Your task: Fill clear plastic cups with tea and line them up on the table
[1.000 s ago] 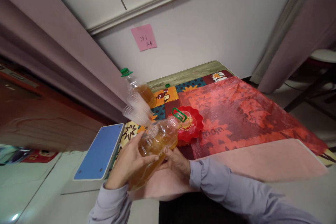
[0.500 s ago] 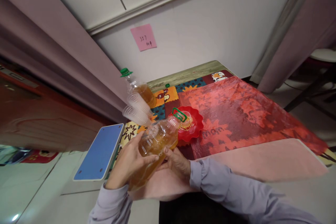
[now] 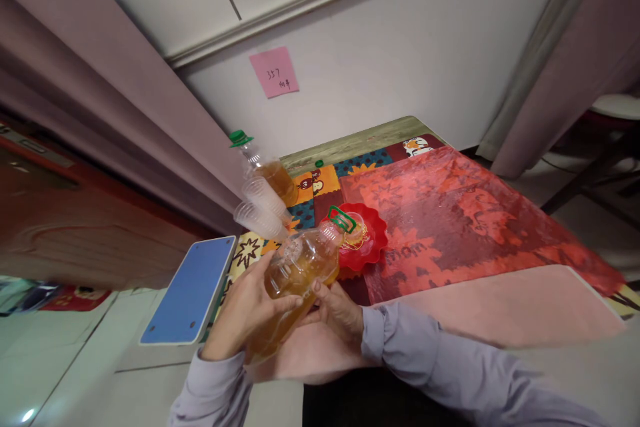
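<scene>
I think the big, clear plastic bottle (image 3: 303, 260) could slip and spill if the left hand (image 3: 250, 310) or right hand (image 3: 339, 311), both holding its sides, goes loose. It leans with its neck by the red, wavy-edged bowl (image 3: 377, 233). I see yellow liquid inside and a green loop (image 3: 343, 219) on top.

I see a pink note (image 3: 274, 72) on the white wall (image 3: 375, 67), mauve curtains (image 3: 130, 60) either side, blue panel (image 3: 190, 290) beside the desk (image 3: 395, 131).
</scene>
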Tool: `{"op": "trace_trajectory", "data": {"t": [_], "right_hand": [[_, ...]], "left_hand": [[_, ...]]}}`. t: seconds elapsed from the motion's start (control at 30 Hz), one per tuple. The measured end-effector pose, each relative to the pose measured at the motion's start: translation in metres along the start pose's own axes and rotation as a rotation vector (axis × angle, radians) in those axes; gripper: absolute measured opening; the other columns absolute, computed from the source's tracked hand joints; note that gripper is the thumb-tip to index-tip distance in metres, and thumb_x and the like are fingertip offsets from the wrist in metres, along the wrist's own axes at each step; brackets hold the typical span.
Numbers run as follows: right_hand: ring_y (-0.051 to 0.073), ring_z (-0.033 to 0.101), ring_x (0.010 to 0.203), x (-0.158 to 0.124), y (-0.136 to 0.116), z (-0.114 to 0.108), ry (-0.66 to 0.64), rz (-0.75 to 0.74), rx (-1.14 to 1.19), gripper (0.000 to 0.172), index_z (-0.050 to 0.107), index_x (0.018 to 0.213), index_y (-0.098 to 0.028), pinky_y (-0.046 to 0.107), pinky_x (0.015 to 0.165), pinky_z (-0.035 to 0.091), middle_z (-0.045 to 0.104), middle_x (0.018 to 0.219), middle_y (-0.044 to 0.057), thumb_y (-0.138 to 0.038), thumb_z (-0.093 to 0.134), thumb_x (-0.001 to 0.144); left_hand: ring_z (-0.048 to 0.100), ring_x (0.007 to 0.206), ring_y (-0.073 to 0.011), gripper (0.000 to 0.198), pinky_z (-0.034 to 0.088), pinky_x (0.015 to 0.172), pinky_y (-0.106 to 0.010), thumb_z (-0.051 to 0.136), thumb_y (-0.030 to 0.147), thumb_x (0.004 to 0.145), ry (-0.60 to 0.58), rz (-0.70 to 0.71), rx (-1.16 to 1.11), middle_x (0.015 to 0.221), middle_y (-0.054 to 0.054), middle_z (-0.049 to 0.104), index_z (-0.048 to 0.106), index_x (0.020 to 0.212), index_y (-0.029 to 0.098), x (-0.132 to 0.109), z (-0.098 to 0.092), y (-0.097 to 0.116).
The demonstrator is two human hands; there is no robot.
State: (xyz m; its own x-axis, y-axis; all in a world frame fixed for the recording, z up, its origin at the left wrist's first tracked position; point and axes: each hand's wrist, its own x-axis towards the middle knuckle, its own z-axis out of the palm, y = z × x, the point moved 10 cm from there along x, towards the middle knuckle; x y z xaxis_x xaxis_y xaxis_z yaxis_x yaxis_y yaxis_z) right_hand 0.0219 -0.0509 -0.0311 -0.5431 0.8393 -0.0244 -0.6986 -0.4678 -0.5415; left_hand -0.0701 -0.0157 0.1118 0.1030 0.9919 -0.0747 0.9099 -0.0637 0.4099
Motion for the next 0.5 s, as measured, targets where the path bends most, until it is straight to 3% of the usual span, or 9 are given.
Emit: {"op": "trace_trajectory", "data": {"t": [0.5], "right_hand": [[0.033, 0.072, 0.117, -0.0008, -0.0026, 0.0012, -0.006, -0.012, -0.020, 0.076, 0.057, 0.139, -0.026, 0.063, 0.093, 0.062, 0.068, 0.140, 0.014, -0.071, 0.079, 0.082]], "left_hand": [[0.071, 0.122, -0.0371, 0.090, 0.057, 0.103, -0.051, 0.086, 0.056, 0.065, 0.018, -0.012, 0.007, 0.139, -0.015, 0.072, 0.060, 0.143, 0.020, -0.0001, -0.0033, 0.0025]]}}
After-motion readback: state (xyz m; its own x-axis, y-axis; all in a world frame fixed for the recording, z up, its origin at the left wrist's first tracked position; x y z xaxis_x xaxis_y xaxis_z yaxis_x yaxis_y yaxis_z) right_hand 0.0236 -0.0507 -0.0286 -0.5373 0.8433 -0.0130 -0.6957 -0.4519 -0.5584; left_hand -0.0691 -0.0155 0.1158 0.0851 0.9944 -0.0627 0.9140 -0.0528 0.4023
